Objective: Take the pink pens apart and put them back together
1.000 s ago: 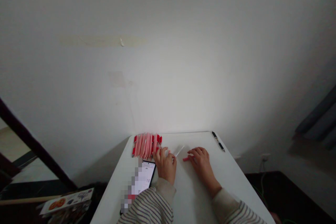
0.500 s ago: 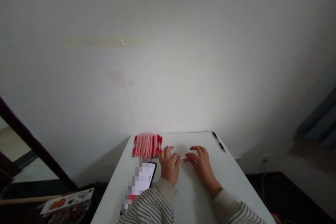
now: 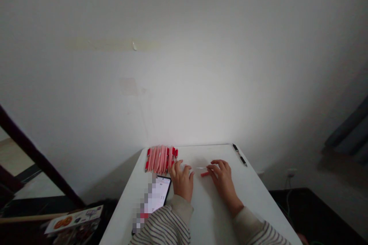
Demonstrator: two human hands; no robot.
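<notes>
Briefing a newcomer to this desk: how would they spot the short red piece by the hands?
On the white table against the wall, look between the left hand and right hand. The short red plastic piece lies loose at the right fingertips, unlike the full-length pink pens in a row far left.

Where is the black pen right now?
In the head view the black pen lies on the white table at its far right edge, beyond the right hand, apart from the row of pink pens.
</notes>
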